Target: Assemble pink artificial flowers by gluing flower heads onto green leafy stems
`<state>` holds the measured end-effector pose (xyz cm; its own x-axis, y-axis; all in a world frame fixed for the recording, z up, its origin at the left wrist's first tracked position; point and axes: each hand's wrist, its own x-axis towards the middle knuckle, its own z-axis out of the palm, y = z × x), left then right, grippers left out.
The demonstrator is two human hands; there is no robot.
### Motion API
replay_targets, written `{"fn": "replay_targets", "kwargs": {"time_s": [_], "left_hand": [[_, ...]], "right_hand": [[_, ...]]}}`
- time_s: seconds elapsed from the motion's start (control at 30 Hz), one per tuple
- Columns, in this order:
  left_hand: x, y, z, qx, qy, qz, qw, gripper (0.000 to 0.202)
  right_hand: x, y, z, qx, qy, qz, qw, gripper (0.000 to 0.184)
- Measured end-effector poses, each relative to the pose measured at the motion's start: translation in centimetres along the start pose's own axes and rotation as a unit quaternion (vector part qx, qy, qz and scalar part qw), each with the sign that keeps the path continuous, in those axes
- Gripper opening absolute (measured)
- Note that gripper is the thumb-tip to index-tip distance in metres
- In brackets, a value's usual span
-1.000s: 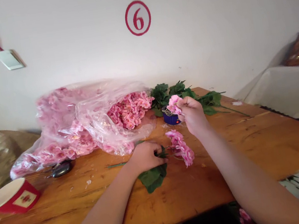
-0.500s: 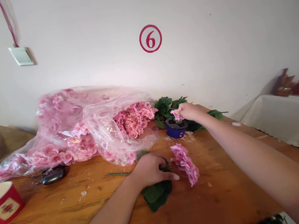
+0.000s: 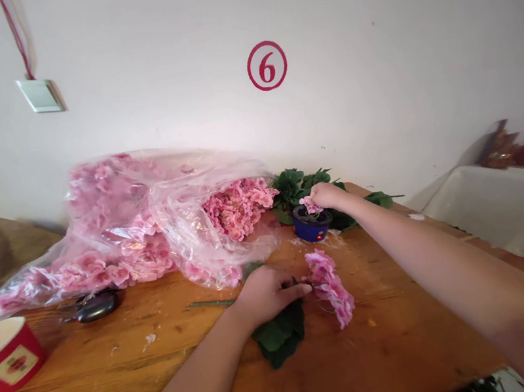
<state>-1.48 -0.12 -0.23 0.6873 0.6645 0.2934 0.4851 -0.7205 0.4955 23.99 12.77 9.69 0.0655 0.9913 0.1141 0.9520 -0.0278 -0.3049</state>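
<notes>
My left hand (image 3: 270, 294) is closed round the stem of an artificial flower, whose pink bloom head (image 3: 330, 288) points right and whose green leaves (image 3: 281, 335) spread below the fingers. The stem's end sticks out to the left over the table. Farther off, my right hand (image 3: 329, 195) pinches a small pink blossom (image 3: 312, 204) above a round blue pot (image 3: 311, 227) with a dark inside and a lit red light. Whether the blossom touches the pot's contents I cannot tell. Green leaves (image 3: 290, 185) lie behind the pot.
A clear plastic bag (image 3: 171, 223) full of pink flowers lies against the wall. A black mouse-shaped object (image 3: 96, 306) and a red-and-white tub (image 3: 6, 356) are at the left. A white bin (image 3: 509, 216) stands at the right, beyond the wooden table (image 3: 170, 369).
My left thumb has drawn in against the stem near the bloom head. My right hand stays over the blue pot, the blossom slightly lower. The whole view has shifted a little.
</notes>
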Motion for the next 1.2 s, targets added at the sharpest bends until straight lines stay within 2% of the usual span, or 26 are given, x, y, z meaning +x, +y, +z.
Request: {"fn": "replay_targets", "kwargs": {"time_s": [0.2, 0.33, 0.4, 0.43, 0.47, 0.53, 0.6, 0.63, 0.7, 0.87, 1.03, 1.2], "left_hand": [[0.1, -0.3, 0.1, -0.042, 0.0, -0.038, 0.998, 0.048], [0.0, -0.8, -0.1, -0.037, -0.003, -0.065, 0.997, 0.043], [0.0, -1.0, -0.4, -0.019, 0.015, -0.073, 0.997, 0.042], [0.0, -1.0, -0.5, -0.01, 0.025, -0.076, 0.997, 0.042], [-0.1, -1.1, -0.7, -0.001, 0.034, -0.077, 0.996, 0.042], [-0.1, -1.1, -0.9, 0.015, 0.047, -0.075, 0.996, 0.043], [-0.1, -1.1, -0.9, 0.029, 0.06, -0.07, 0.995, 0.043], [0.0, -1.1, -0.8, 0.035, 0.066, -0.069, 0.995, 0.042], [0.1, -1.2, -0.5, 0.041, 0.079, -0.071, 0.994, 0.042], [0.4, -1.4, 0.0, 0.034, 0.099, -0.075, 0.992, 0.042], [0.6, -1.1, 0.1, 0.031, 0.088, -0.082, 0.992, 0.042], [0.8, -1.1, 0.1, 0.026, 0.084, -0.079, 0.993, 0.041]], "right_hand": [[-0.9, 0.3, -0.5, 0.081, 0.059, 0.007, 0.995, 0.026], [-3.4, 0.7, -0.5, 0.173, 0.101, 0.017, 0.98, 0.031], [-5.4, 0.8, 0.0, 0.245, 0.094, 0.019, 0.965, 0.033], [-6.4, 0.8, 0.4, 0.302, 0.079, 0.017, 0.95, 0.033], [-7.5, 0.8, 0.9, 0.393, 0.054, 0.012, 0.918, 0.032], [-9.5, 0.7, 2.0, 0.55, 0.003, 0.006, 0.835, 0.035], [-11.2, 0.5, 3.3, 0.633, -0.041, 0.004, 0.773, 0.035], [-11.9, 0.4, 3.9, 0.653, -0.059, 0.002, 0.755, 0.033], [-12.9, 0.3, 5.0, 0.672, -0.083, 0.001, 0.736, 0.028], [-13.1, 1.0, 6.2, 0.656, -0.099, 0.03, 0.748, 0.021], [-12.5, 1.7, 5.8, 0.652, -0.076, 0.036, 0.754, 0.021], [-12.6, 1.3, 5.7, 0.638, -0.081, 0.046, 0.764, 0.02]]}}
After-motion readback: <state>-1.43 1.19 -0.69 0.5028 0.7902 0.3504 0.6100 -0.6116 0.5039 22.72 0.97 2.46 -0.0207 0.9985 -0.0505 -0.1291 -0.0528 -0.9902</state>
